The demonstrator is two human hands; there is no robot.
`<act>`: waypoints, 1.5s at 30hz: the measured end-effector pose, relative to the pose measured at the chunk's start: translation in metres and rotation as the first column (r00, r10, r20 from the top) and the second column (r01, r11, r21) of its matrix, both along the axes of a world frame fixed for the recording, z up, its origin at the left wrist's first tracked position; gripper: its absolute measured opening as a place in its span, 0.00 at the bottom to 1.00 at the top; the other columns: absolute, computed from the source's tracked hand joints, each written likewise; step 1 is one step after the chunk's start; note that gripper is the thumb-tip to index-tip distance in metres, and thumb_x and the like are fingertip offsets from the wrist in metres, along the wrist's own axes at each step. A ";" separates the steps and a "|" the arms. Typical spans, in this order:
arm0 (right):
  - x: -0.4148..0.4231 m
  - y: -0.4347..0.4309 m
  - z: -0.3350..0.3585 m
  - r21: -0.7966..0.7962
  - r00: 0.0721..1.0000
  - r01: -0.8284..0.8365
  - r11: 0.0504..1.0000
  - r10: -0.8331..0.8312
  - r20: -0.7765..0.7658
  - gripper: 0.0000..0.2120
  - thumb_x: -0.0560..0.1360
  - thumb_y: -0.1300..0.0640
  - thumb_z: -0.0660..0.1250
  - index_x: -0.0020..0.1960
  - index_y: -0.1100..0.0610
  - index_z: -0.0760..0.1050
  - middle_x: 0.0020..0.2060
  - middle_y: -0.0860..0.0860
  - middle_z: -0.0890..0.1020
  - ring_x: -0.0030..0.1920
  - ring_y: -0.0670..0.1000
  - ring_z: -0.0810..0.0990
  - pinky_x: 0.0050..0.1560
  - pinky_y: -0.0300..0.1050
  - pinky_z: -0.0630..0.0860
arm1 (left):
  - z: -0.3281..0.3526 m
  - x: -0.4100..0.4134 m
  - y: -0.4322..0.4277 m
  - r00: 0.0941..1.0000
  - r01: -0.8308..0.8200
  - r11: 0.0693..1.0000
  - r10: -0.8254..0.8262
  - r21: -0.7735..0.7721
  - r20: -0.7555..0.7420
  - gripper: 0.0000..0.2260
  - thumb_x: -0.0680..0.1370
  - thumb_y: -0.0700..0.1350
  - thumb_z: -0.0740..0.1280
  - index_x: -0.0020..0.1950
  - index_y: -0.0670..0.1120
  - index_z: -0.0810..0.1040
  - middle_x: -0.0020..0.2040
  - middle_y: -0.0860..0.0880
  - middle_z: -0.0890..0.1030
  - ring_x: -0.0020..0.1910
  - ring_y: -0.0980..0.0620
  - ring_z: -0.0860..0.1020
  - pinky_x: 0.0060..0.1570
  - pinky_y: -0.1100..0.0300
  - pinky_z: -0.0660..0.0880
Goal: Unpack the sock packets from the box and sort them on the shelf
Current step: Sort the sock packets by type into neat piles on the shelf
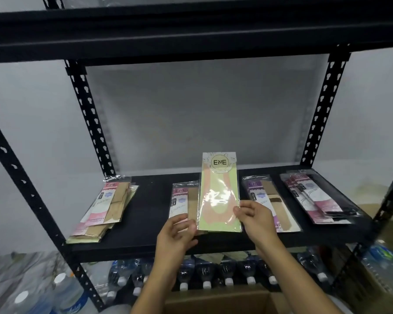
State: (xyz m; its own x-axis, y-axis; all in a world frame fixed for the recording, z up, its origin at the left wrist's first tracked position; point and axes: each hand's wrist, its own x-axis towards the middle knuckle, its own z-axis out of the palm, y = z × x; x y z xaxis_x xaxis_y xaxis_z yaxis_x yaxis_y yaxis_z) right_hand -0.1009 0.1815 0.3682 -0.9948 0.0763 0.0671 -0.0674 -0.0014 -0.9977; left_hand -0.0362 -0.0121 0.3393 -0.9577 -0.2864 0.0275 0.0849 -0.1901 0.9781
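Sock packet (219,191), pale green with a round label at its top, is held upright above the middle of the shelf (145,223), in front of the piles already laid there. It is gripped by both hands: the lower left corner is pinched between the thumb and curled fingers of the left hand (175,236), and the right edge is pinched by the right hand (256,216), thumb in front. Four groups are laid out on the shelf: a left pile (104,207) of pink-labelled and tan packets with pale green card showing underneath, a second pile (183,200) partly hidden behind the held packet, a purple pile (266,200) just right of it, and a right pile (318,198) of pink and black packets. The box (216,300) is seen at the bottom edge, below the arms, and its contents cannot be made out. The step in hand is judged to be sorting: the packet is out of the box and not yet placed. A matching group must be chosen next; the left pile seems likeliest, given the green card beneath it, though this cannot be confirmed. The packet would then need to be carried left and laid flat, with care that the slippery film is not slid off the stack.
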 end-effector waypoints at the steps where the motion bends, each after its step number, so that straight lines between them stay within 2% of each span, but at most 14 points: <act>1: -0.003 0.003 -0.002 0.002 1.000 0.007 1.000 -0.007 0.010 0.06 0.74 0.60 0.71 0.47 0.51 0.76 0.39 0.51 0.83 0.44 0.48 0.81 0.42 0.35 0.72 | 0.000 0.002 -0.002 1.000 -0.003 1.000 0.003 -0.007 -0.005 0.22 0.67 0.50 0.75 0.59 0.48 0.78 0.52 0.48 0.85 0.51 0.50 0.84 0.46 0.56 0.82; 5: -0.018 0.014 -0.012 0.064 0.997 0.047 0.997 -0.050 0.054 0.05 0.74 0.60 0.70 0.49 0.54 0.77 0.40 0.52 0.82 0.45 0.50 0.80 0.41 0.37 0.71 | -0.005 0.007 -0.008 0.999 -0.032 0.999 0.032 -0.030 -0.012 0.21 0.68 0.51 0.75 0.58 0.48 0.78 0.51 0.47 0.85 0.51 0.49 0.84 0.47 0.53 0.82; 9: -0.033 0.016 -0.020 0.145 0.993 0.066 0.987 -0.079 0.092 0.06 0.75 0.60 0.70 0.51 0.56 0.77 0.43 0.52 0.82 0.45 0.50 0.80 0.45 0.42 0.72 | -0.009 0.008 -0.017 0.998 -0.061 0.998 0.061 -0.032 -0.018 0.13 0.74 0.44 0.73 0.57 0.48 0.79 0.48 0.46 0.86 0.48 0.48 0.85 0.44 0.56 0.82; 13: -0.044 0.016 -0.028 0.212 0.989 0.069 0.975 -0.094 0.111 0.07 0.75 0.60 0.69 0.52 0.58 0.77 0.44 0.53 0.82 0.47 0.52 0.80 0.48 0.45 0.74 | -0.011 0.008 -0.024 0.997 -0.076 0.997 0.075 -0.034 -0.020 0.14 0.73 0.46 0.73 0.57 0.48 0.79 0.48 0.45 0.86 0.49 0.47 0.85 0.43 0.57 0.82; 17: -0.053 0.012 -0.035 0.337 0.987 0.062 0.939 -0.108 0.119 0.08 0.75 0.60 0.69 0.53 0.60 0.77 0.41 0.50 0.80 0.43 0.50 0.78 0.42 0.41 0.71 | -0.016 0.008 -0.028 0.997 -0.077 0.996 0.076 -0.035 -0.020 0.13 0.74 0.45 0.73 0.58 0.47 0.78 0.48 0.45 0.86 0.49 0.47 0.85 0.42 0.57 0.82; 19: -0.057 0.010 -0.037 0.446 0.988 0.044 0.894 -0.105 0.114 0.08 0.75 0.59 0.69 0.52 0.61 0.78 0.40 0.51 0.80 0.41 0.49 0.77 0.38 0.39 0.70 | -0.018 0.008 -0.029 0.997 -0.081 0.996 0.081 -0.035 -0.014 0.13 0.74 0.45 0.73 0.57 0.47 0.78 0.47 0.45 0.86 0.48 0.47 0.85 0.42 0.57 0.82; 23: -0.061 0.005 -0.040 0.705 0.991 0.038 0.708 -0.119 0.067 0.08 0.75 0.57 0.68 0.45 0.63 0.79 0.39 0.55 0.81 0.39 0.53 0.78 0.40 0.42 0.74 | -0.020 0.009 -0.031 0.995 -0.098 0.995 0.098 -0.029 -0.003 0.14 0.73 0.44 0.73 0.57 0.46 0.78 0.45 0.45 0.86 0.47 0.47 0.85 0.41 0.58 0.81; 26: -0.060 0.000 -0.038 0.801 0.991 0.077 0.594 -0.130 0.002 0.08 0.75 0.57 0.67 0.42 0.62 0.78 0.39 0.55 0.81 0.38 0.53 0.77 0.39 0.43 0.74 | -0.021 0.010 -0.037 0.994 -0.114 0.993 0.114 -0.026 -0.003 0.13 0.73 0.43 0.73 0.57 0.45 0.78 0.45 0.45 0.86 0.47 0.46 0.85 0.42 0.57 0.82; 29: -0.057 -0.002 -0.037 0.837 0.991 0.127 0.532 -0.105 -0.083 0.07 0.75 0.57 0.67 0.45 0.61 0.79 0.44 0.56 0.81 0.41 0.54 0.78 0.40 0.43 0.74 | -0.022 0.011 -0.046 0.991 -0.137 0.990 0.137 -0.027 0.004 0.11 0.74 0.42 0.72 0.56 0.45 0.79 0.45 0.45 0.86 0.47 0.46 0.85 0.42 0.57 0.82; 31: -0.054 -0.005 -0.035 0.821 0.987 0.160 0.548 -0.082 -0.138 0.09 0.75 0.56 0.67 0.51 0.60 0.79 0.49 0.56 0.80 0.44 0.55 0.79 0.41 0.42 0.73 | -0.020 0.012 -0.055 0.987 -0.159 0.987 0.160 -0.031 0.012 0.11 0.75 0.42 0.72 0.56 0.45 0.79 0.45 0.45 0.86 0.47 0.47 0.85 0.41 0.58 0.82; 33: -0.049 -0.012 -0.033 0.778 0.985 0.162 0.607 -0.054 -0.163 0.12 0.75 0.56 0.68 0.56 0.60 0.79 0.52 0.55 0.79 0.45 0.53 0.78 0.43 0.41 0.72 | -0.018 0.014 -0.068 0.979 -0.201 0.979 0.201 -0.037 0.025 0.11 0.75 0.41 0.72 0.56 0.46 0.79 0.45 0.45 0.85 0.47 0.47 0.85 0.42 0.57 0.82; 38: -0.039 -0.049 -0.024 0.703 0.960 0.081 0.707 0.134 -0.246 0.09 0.75 0.55 0.69 0.53 0.57 0.80 0.46 0.50 0.79 0.44 0.48 0.75 0.45 0.40 0.70 | -0.010 0.017 -0.108 0.949 -0.297 0.949 0.306 -0.109 0.079 0.09 0.77 0.41 0.70 0.57 0.46 0.79 0.49 0.43 0.82 0.49 0.46 0.82 0.47 0.50 0.81; 43: -0.032 -0.107 -0.015 0.653 0.938 -0.053 0.756 0.262 -0.227 0.08 0.75 0.54 0.68 0.52 0.56 0.80 0.43 0.49 0.81 0.42 0.47 0.77 0.43 0.40 0.71 | -0.003 0.023 -0.157 0.887 -0.417 0.872 0.452 -0.257 0.093 0.08 0.78 0.41 0.69 0.56 0.44 0.78 0.47 0.47 0.81 0.42 0.51 0.80 0.41 0.54 0.78; 45: -0.029 -0.131 -0.015 0.633 0.928 -0.109 0.766 0.307 -0.212 0.06 0.75 0.54 0.68 0.50 0.56 0.80 0.42 0.48 0.81 0.39 0.45 0.77 0.40 0.38 0.71 | -0.002 0.025 -0.174 0.857 -0.453 0.831 0.506 -0.323 0.098 0.10 0.77 0.42 0.70 0.58 0.45 0.78 0.50 0.49 0.81 0.43 0.51 0.80 0.45 0.50 0.80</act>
